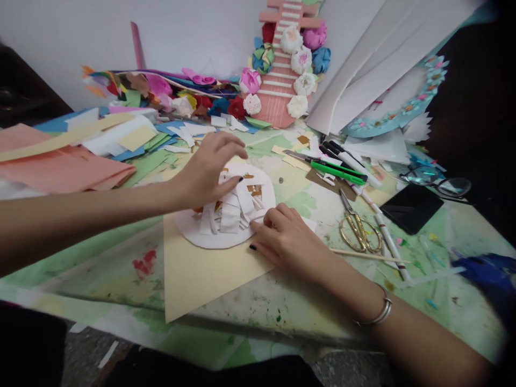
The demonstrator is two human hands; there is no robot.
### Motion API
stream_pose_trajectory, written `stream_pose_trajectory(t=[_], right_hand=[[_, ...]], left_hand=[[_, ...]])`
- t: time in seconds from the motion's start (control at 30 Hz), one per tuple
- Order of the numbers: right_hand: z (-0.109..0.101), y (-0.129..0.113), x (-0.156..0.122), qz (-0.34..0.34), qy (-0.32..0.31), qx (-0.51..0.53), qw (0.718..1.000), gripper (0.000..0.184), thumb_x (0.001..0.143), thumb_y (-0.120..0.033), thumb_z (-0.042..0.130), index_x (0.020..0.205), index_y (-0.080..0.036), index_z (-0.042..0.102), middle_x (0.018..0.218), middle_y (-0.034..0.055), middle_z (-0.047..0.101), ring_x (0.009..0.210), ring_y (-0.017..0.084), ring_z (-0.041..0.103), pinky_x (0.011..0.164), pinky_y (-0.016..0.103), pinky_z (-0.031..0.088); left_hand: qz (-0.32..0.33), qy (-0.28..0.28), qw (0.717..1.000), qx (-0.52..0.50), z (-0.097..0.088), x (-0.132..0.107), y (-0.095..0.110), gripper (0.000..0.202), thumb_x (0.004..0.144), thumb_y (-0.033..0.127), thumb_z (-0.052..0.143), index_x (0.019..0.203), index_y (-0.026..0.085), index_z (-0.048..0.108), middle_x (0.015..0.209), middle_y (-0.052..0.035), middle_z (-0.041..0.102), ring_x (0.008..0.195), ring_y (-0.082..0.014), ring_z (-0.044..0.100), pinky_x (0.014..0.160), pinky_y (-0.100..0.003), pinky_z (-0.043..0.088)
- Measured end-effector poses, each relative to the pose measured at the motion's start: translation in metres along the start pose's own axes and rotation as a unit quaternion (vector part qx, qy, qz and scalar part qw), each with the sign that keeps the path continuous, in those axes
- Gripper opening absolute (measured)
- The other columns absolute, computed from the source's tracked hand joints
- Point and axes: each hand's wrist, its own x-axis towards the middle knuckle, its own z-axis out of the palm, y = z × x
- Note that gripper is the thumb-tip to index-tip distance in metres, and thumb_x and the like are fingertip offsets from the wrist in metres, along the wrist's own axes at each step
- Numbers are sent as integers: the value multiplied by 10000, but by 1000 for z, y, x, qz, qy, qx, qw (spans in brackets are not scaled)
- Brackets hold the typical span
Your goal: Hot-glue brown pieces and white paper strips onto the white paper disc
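Covering part of the disc [188, 228], your left hand [206, 171] spreads thumb from fingers — whether your right hand's [291, 239] bent fingers pinch anything, I cannot tell.

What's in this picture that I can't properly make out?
All in the head view:
- White disc: partly hidden by the left hand.
- Right hand: its own fingers hide whether it pinches a strip.
- Pink guitar shape: top cut off by the upper edge.
- Blue thing, far right: too blurred to identify.
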Motion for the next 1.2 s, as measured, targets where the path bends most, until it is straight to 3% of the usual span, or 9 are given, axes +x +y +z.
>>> stream_pose_trajectory(t=[0.03,0.1,0.17,0.27,0.4,0.87,1.2], right_hand=[[-1,1,0,3,1,11,1000,253,968,-307,482,1014,-143,670,926,124,584,892,231,443,761,349,342],[-1,3,-1,8,7,28,1000,257,975,-293,465,1005,-155,680,917,116,577,892,224,447,765,346,349],[-1,5,-2,12,14,38,999,272,979,-286,451,989,-154,689,914,113,575,892,220,451,767,345,357],[0,7,-2,13,19,48,999,290,981,-282,441,983,-147,696,916,111,577,901,219,458,774,347,366],[0,7,-2,11,13,50,999,309,985,-289,429,956,-143,699,915,109,579,895,216,461,774,346,369],[0,7,-1,9,7,53,999,299,975,-272,430,1046,-142,689,930,117,577,886,221,449,782,355,363],[-1,5,-2,8,-1,58,998,253,969,-274,460,1022,-172,686,922,107,585,879,216,442,757,341,340]], left_hand=[[70,23,997,17,-1,-7,8,262,831,239,601,1079,156,588,1252,-162,562,1147,-287,528,966,-489,440],[192,13,981,23,-4,-23,24,196,844,239,623,1036,211,595,1310,-134,534,1242,-309,465,997,-509,416],[231,-31,972,27,-4,-36,37,186,858,247,628,1039,230,592,1326,-120,536,1283,-315,442,985,-495,426],[206,-73,975,34,0,-50,43,260,873,288,617,1119,212,581,1350,-148,533,1313,-354,416,993,-526,403],[188,-78,979,31,2,-55,41,350,867,314,623,1196,206,571,1361,-166,526,1302,-382,414,1002,-555,376],[169,-103,980,17,6,-58,26,296,854,327,628,1131,222,611,1405,-151,490,1351,-391,361,1051,-589,346],[148,-120,982,-2,5,-56,28,270,879,332,597,1130,232,614,1393,-143,495,1373,-364,331,1077,-573,328]])
